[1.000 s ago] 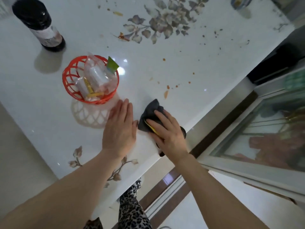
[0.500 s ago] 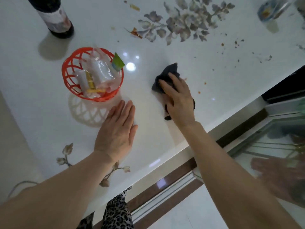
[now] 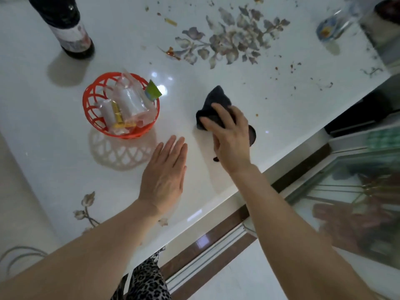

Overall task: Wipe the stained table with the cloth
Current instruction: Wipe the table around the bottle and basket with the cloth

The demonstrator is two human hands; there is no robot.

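Observation:
A dark grey cloth [image 3: 216, 98] lies bunched on the white glossy table [image 3: 249, 83], near its right edge. My right hand [image 3: 231, 135] presses down on the cloth with spread fingers and covers most of it. My left hand [image 3: 166, 172] rests flat on the table, fingers straight, a short way left of the cloth. Brown crumbs and stains [image 3: 290, 68] speckle the table beyond the cloth, around a printed flower pattern [image 3: 233, 42].
An orange plastic basket [image 3: 93, 100] with clear packets stands left of the cloth. A dark bottle [image 3: 69, 29] stands at the far left. A small glass dish [image 3: 329, 29] sits far right. The table's edge runs diagonally below my hands, with a glass cabinet [image 3: 357, 191] beside it.
My right hand has pushed the cloth away from the table's edge toward the middle, over the orange stains that lay there. My left hand has stayed flat in place.

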